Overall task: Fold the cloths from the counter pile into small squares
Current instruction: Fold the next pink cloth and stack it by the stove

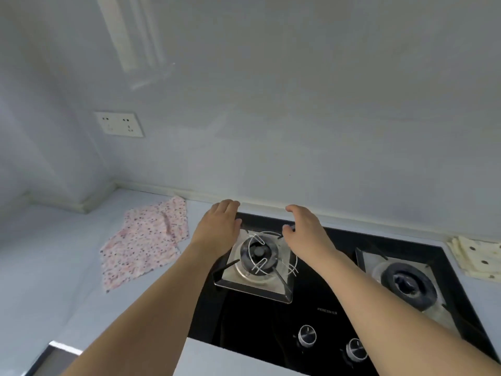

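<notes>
Both hands empty above the left burner (259,256): left hand (219,226) flat, right hand (306,229) with loosely bent fingers. Floral cloth (143,242) flat on the worktop (54,267) left of the hob, long axis running near-left to far-right. Probably light, limp; best pinched at corners. Cream cloths (479,256) far right.

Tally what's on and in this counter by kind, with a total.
Pink floral cloths: 1 pile, cloth count unclear
Cream dotted cloths: 1 stack, count unclear
Burners: 2, left and right
Knobs: 2, and
Hands: 2, left hand and right hand
Total: 8
</notes>
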`<state>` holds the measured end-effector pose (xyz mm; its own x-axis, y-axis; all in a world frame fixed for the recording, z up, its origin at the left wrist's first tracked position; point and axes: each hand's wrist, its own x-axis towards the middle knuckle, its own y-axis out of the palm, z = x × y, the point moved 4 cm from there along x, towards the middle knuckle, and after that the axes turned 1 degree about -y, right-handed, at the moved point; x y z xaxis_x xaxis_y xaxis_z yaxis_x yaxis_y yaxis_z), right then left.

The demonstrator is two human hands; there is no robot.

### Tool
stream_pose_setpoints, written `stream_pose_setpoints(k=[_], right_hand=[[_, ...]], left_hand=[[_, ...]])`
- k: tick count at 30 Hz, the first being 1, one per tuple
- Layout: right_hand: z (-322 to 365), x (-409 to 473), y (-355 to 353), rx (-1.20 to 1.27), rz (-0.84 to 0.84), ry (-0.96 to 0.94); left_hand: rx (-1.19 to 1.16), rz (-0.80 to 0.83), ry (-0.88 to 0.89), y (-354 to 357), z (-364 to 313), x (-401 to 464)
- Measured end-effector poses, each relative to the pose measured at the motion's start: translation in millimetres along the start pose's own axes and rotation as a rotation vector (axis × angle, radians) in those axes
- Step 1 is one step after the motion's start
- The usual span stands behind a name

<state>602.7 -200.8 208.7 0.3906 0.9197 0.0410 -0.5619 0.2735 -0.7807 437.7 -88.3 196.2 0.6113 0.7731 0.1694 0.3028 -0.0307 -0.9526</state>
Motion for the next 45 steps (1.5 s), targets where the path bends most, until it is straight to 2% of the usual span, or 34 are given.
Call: stream_pose_setpoints(k=[9,12,16,20,23,25,28,35,41,45], right_hand=[[111.0,28.0,134.8,-0.014,0.149,-0.119],[146.2,38.9,189.3,-0.044,0.212,-0.137],[172.1,55.4,266.7,-0.108,0.332,-0.150],[163.6,79.8,338.7,-0.181,0.397,-0.190],[147.4,96.6,383.4,-0.216,0.416,-0.233],[134.8,102.0,407.3,-0.273,0.422,-0.294],[119.9,101.1,425.1,-0.358,0.293,-0.410],[123.4,93.2,431.1,-0.351,0.032,-0.513],[159.6,26.6,377.2,-0.265,-0.128,-0.439],[192.4,-47.7,321.7,-0.119,-0.258,-0.427]], left_hand=[[-0.008,0.084,-0.243,-17.0,183.3,-59.0],[-0.043,0.165,-0.321,-6.8,251.1,-71.4],[-0.106,0.358,-0.323,28.8,322.8,-88.4],[-0.156,0.401,-0.303,73.9,372.2,-97.4],[-0.122,0.446,-0.218,102.4,389.8,-98.8],[-0.029,0.376,-0.135,113.4,393.4,-96.7],[0.081,0.220,-0.002,120.1,394.3,-92.7],[-0.109,-0.033,-0.066,103.2,399.2,-88.7],[-0.238,-0.216,-0.032,39.5,366.8,-131.2],[-0.308,-0.215,0.059,-16.5,337.5,-187.7]])
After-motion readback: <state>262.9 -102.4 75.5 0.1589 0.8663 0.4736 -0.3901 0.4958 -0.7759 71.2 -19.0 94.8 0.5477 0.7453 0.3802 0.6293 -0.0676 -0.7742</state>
